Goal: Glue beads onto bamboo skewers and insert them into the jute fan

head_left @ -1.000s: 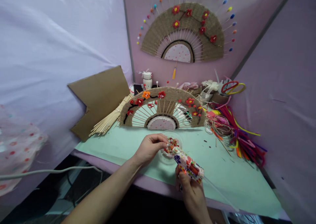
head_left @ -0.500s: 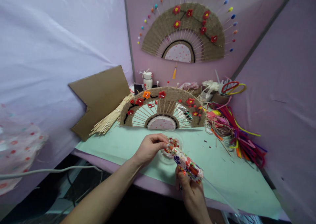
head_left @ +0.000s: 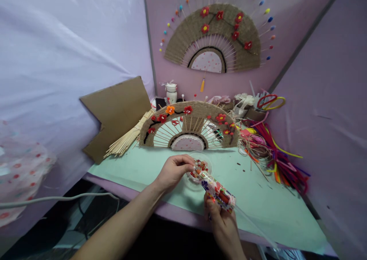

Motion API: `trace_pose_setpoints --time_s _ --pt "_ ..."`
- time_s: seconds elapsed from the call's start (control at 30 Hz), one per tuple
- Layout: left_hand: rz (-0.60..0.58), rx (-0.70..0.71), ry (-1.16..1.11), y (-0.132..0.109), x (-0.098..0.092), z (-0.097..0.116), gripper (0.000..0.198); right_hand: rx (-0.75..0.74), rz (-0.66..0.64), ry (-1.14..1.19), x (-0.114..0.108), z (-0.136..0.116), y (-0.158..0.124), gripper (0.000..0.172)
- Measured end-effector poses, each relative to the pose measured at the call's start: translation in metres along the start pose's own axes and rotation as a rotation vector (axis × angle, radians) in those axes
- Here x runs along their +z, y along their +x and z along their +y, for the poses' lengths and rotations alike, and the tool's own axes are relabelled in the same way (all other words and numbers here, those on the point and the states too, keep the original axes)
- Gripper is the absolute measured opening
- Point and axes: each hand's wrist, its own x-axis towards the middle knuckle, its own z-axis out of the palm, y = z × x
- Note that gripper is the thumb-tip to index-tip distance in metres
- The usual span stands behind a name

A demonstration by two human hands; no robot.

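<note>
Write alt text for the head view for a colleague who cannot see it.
The right hand grips a flower-patterned glue gun, its nozzle aimed at a small clear plastic dish of small red and white pieces, where the left hand pinches. Behind them a half-round jute fan with red flowers sits on the mint-green mat.

A twine fan (head_left: 189,124) stands on the bench (head_left: 272,206) between sticks (head_left: 129,138), cardboard (head_left: 114,111) and pipe cleaners (head_left: 278,157); another fan (head_left: 213,34) hangs above.
</note>
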Motion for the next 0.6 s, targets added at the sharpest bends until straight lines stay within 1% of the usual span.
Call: trace_pose_setpoints --time_s 0.1,0.2,0.33,0.43,0.53,0.6 --pt "0.010 -0.008 -0.008 0.000 0.001 0.001 0.026 0.065 0.013 0.060 0.000 -0.007 -0.001 0.060" --pt "0.017 -0.011 -0.014 0.000 0.002 0.001 0.028 0.101 0.038 0.155 0.001 -0.010 -0.002 0.059" --pt "0.019 -0.031 -0.025 0.000 0.004 0.001 0.029 0.092 0.046 0.171 0.002 -0.006 -0.001 0.057" --pt "0.032 -0.069 -0.056 -0.001 0.005 0.002 0.030 0.098 0.014 0.174 0.002 -0.003 0.000 0.054" --pt "0.040 -0.107 -0.095 -0.002 0.005 0.005 0.032 0.119 -0.011 0.297 0.003 -0.008 0.000 0.052" --pt "0.049 -0.119 -0.131 -0.002 0.005 0.006 0.034 0.139 0.015 0.399 0.005 -0.014 0.000 0.052"
